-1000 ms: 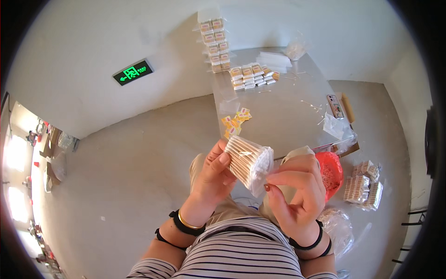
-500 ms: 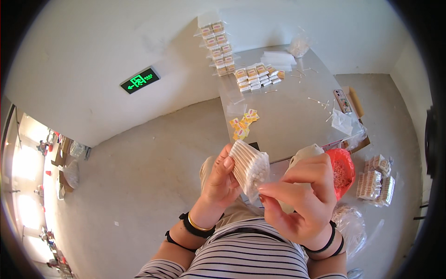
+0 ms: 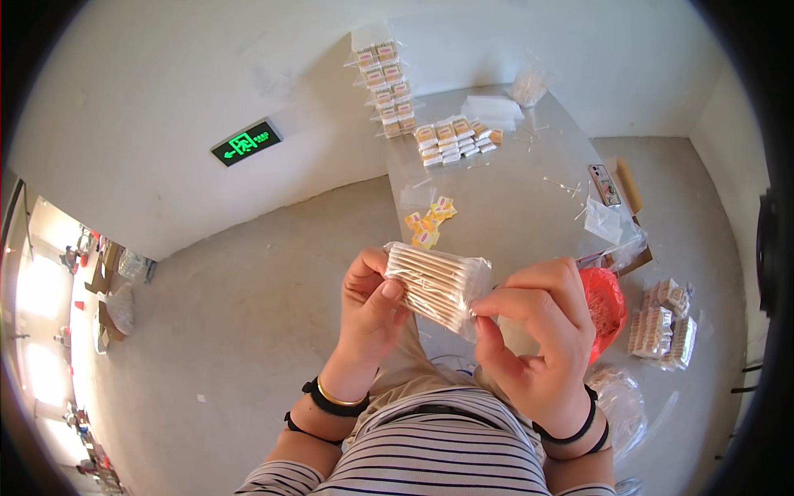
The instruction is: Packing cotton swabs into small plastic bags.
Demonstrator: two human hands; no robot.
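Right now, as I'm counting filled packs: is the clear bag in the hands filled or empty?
Filled: cotton swabs lie packed side by side inside the clear bag, held by the left hand.

Pretty clearly a packing workshop: cotton-swab packs (image 3: 451, 139) piled at the grey table's (image 3: 504, 207) far end, yellow cards (image 3: 428, 223) by its near-left corner, a glowing exit sign (image 3: 246, 142) left of it, and probably boxes (image 3: 107, 318) farther left (glary there).

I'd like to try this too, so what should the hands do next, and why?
Maybe fold the loose plastic end over: it sticks out past the cotton swabs, the right hand pinches it, and the left hand holds the pack.
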